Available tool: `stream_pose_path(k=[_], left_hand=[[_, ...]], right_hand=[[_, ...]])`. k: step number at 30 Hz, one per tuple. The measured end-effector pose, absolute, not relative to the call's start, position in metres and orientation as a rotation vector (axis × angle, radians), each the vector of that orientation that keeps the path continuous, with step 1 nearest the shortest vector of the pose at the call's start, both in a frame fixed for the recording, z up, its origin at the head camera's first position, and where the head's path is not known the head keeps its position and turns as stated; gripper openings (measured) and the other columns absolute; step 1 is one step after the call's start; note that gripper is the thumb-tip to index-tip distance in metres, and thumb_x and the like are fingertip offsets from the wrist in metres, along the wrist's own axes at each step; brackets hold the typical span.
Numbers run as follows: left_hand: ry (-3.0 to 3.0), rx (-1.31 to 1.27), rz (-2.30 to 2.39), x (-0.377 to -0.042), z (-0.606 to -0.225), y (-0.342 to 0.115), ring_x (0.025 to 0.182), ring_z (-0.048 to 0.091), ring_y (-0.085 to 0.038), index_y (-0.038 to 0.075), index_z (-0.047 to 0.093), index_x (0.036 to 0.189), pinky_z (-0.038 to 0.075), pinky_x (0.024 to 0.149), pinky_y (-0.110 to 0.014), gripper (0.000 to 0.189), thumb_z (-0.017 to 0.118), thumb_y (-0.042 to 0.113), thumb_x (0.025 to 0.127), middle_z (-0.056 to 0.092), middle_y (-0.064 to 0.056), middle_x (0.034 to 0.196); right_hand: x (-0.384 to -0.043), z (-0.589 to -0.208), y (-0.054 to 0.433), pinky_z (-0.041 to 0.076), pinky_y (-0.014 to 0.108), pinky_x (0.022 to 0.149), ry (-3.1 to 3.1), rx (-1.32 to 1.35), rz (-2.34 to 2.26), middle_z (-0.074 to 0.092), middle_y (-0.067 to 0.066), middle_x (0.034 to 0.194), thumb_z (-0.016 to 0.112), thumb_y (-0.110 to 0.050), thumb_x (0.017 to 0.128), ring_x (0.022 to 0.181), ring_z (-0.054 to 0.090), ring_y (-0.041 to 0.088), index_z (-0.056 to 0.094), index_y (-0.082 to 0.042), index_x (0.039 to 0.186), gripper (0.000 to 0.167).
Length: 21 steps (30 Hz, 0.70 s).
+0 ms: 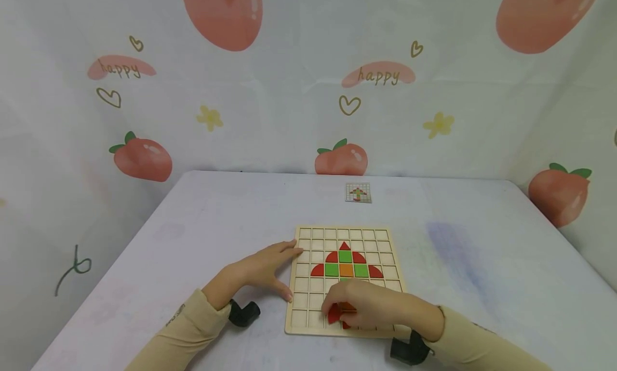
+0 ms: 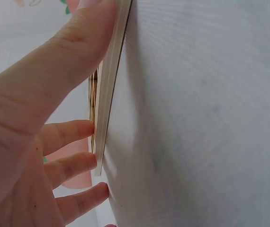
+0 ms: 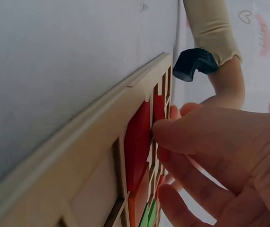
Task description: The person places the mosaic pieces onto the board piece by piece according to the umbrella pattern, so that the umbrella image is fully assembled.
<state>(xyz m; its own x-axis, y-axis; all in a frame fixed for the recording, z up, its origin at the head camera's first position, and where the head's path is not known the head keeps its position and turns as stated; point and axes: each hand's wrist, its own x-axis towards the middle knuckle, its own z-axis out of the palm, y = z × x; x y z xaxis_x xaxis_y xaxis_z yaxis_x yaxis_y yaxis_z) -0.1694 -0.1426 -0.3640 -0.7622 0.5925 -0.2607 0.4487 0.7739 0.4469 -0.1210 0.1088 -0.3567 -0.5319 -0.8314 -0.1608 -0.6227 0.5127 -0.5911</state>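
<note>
A light wooden grid board (image 1: 301, 285) lies on the table. On it stand a red triangle (image 1: 344, 246), green squares (image 1: 345, 257), an orange square (image 1: 346, 270) and red curved-edge pieces (image 1: 376, 272). My left hand (image 1: 260, 266) spreads along the board's left edge, thumb near the front and fingertips farther back. Over the front part, my right hand (image 1: 368, 304) pinches a red piece (image 1: 333, 313) between thumb and fingers, low over the cells. Another red piece (image 3: 138, 146) sits in a front-row cell beside the thumb in the right wrist view. The right hand hides several cells.
Behind the board, a small card (image 1: 358, 192) printed with a grid pattern of coloured shapes lies near the table's back edge. A white cloth (image 1: 289, 92) with peach prints hangs behind the table. Black wrist devices (image 1: 244, 313) sit at both cuffs.
</note>
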Motion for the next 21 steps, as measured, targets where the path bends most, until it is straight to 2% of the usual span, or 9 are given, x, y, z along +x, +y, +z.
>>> stream_pose_path(k=[7,16,21], left_hand=[[2.581,0.799,0.516,-0.1696,-0.3646,-0.1432,0.142,0.024,-0.035,0.006,0.034,0.144,0.026,0.115,-0.051,0.098,0.081,0.042,0.066,0.023,-0.017,0.154],[2.586,0.806,0.504,-0.1699,-0.365,-0.1433,0.142,0.024,-0.035,0.006,0.034,0.143,0.026,0.114,-0.051,0.097,0.081,0.042,0.066,0.023,-0.017,0.154],[2.584,0.812,0.505,-0.1698,-0.3646,-0.1433,0.142,0.024,-0.036,0.005,0.034,0.143,0.026,0.114,-0.051,0.097,0.081,0.042,0.066,0.023,-0.017,0.154]], right_hand=[[-0.1218,-0.3571,0.1085,0.047,0.011,0.079,2.289,-1.339,-0.645,0.065,-0.012,0.095,0.064,-0.001,0.085,0.083,0.05,-0.003,0.067,-0.018,0.102,0.025],[-0.1226,-0.3586,0.109,0.048,0.01,0.079,2.283,-1.404,-0.609,0.066,-0.01,0.096,0.062,0.003,0.084,0.083,0.053,-0.002,0.067,-0.017,0.104,0.029],[-0.1217,-0.3579,0.1097,0.047,0.01,0.079,2.318,-1.399,-0.616,0.065,-0.012,0.097,0.066,-0.004,0.084,0.084,0.051,-0.002,0.067,-0.018,0.103,0.024]])
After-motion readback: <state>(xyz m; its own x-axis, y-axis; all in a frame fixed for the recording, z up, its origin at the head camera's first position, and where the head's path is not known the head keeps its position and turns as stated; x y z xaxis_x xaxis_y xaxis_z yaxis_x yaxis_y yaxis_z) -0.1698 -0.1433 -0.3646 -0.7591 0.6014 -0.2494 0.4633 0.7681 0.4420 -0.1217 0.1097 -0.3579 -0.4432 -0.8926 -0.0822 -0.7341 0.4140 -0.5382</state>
